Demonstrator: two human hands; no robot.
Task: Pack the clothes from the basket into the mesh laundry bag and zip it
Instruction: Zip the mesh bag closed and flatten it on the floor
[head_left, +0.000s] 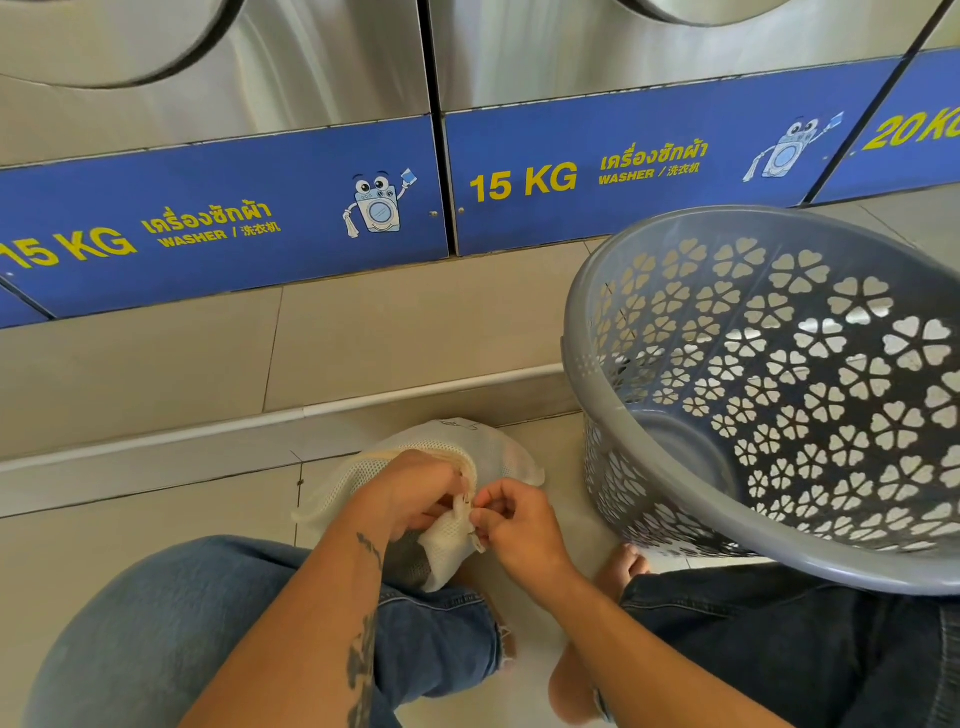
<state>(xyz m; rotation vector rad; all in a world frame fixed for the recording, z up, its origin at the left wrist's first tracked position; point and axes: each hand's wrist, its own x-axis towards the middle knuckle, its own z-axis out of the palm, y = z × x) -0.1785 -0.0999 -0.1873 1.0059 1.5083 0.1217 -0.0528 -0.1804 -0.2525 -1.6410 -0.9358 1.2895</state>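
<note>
A white mesh laundry bag (483, 452) lies bulging on the tiled floor between my knees, with dark cloth showing through its near corner. My left hand (415, 491) grips the bag's near edge from above. My right hand (511, 525) pinches something small at that same edge, which looks like the zipper pull; the zipper itself is mostly hidden by my fingers. A grey plastic basket (649, 467) with flower-shaped holes stands tilted at the right, and no clothes show inside it.
Steel washing machines with blue "15 KG" panels (223, 228) line the wall ahead on a tiled step (389, 332). My knees in blue jeans (208, 623) and dark jeans (779, 649) frame the bag. A bare foot (623, 566) rests beside the basket.
</note>
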